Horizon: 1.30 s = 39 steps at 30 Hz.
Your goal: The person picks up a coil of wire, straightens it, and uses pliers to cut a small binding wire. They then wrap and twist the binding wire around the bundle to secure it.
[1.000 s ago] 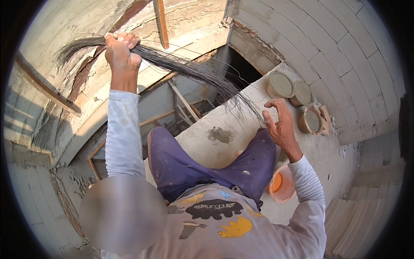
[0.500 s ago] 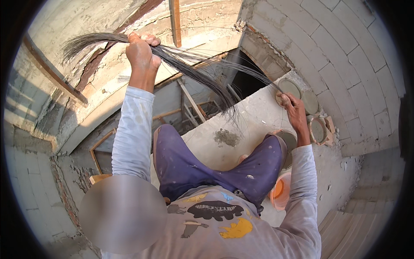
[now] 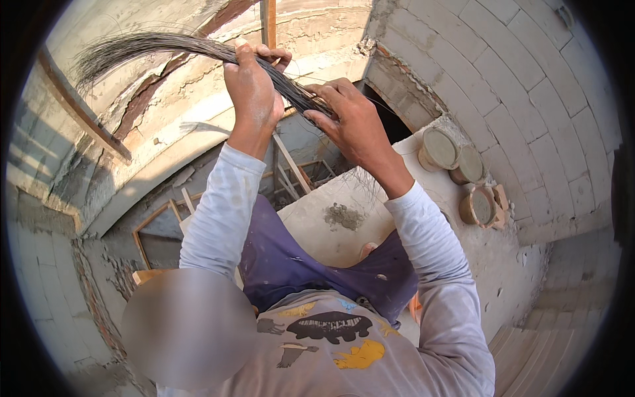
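Note:
A long bundle of thin dark wires point(image 3: 159, 45) is stretched out in front of me, its frayed end fanning out and drooping to the far left. My left hand point(image 3: 254, 86) is closed around the middle of the bundle, thumb on top. Just to its right, my right hand point(image 3: 350, 119) has the thumb and fingers pressed round the same bundle. A few stray strands stick out near both hands. Below my right wrist the other wire ends show only faintly, partly hidden by the hand and forearm.
Several round tubs of grey mix, one of them a bucket point(image 3: 439, 149), stand at right by the block wall point(image 3: 529, 99). A dab of mortar point(image 3: 344, 216) lies on the concrete slab point(image 3: 304, 231). Beyond the slab's edge is a drop with wooden framing point(image 3: 291, 162). An orange bucket point(image 3: 415, 308) is mostly hidden.
My right hand has come in from the far right, where it held separated strands, to the bundle beside my left hand. The left hand has shifted slightly right. My knees have moved inward.

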Available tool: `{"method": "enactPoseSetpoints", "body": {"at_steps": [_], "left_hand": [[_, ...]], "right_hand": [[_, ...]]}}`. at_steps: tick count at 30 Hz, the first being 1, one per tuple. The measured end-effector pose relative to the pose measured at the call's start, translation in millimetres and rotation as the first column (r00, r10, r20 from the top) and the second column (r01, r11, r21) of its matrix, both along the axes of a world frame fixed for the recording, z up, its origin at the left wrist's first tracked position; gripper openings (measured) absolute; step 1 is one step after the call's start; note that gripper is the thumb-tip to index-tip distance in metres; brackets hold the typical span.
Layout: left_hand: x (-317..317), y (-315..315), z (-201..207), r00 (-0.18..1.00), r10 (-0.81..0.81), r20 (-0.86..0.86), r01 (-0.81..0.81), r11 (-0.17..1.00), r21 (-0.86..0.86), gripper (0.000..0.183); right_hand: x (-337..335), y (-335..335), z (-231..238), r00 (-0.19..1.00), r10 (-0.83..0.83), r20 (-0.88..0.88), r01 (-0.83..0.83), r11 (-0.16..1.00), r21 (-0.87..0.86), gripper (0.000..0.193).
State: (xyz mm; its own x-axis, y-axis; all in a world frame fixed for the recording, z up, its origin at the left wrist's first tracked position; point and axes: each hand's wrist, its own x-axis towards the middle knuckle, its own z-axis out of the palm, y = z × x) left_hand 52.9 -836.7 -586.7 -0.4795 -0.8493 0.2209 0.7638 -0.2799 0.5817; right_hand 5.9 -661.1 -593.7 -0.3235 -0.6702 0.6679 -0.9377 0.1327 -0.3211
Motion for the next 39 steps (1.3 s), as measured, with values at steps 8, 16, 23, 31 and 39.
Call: {"method": "enactPoseSetpoints", "body": {"at_steps": [8,16,23,31,39], "left_hand": [[7.9,0.4,-4.9,0.998,-0.018,0.06,0.028,0.984,-0.174,0.027],[7.4,0.6,-4.5,0.986,-0.048,0.162,0.082,0.974,-0.21,0.031],[5.9,-0.2,-3.5,0.984,-0.053,0.168,0.076,0.988,-0.131,0.023],[6.9,4.3,-4.7,0.989,-0.091,0.113,0.109,0.98,-0.164,0.026],[4.5,15.9,0.6,0.994,-0.092,0.061,0.101,0.98,-0.172,0.03]], "right_hand": [[-33.8,2.5,24.0,0.933,0.145,0.33,-0.142,0.989,-0.035,0.021],[-40.9,-10.9,43.5,0.571,0.449,0.687,-0.246,0.892,-0.379,0.029],[-34.2,6.2,54.7,0.979,0.171,-0.107,-0.138,0.954,0.267,0.025],[-41.7,8.5,55.2,0.935,0.063,0.349,-0.116,0.985,0.131,0.032],[-23.8,-7.1,33.8,0.837,-0.163,-0.523,0.238,0.968,0.078,0.024]]}}
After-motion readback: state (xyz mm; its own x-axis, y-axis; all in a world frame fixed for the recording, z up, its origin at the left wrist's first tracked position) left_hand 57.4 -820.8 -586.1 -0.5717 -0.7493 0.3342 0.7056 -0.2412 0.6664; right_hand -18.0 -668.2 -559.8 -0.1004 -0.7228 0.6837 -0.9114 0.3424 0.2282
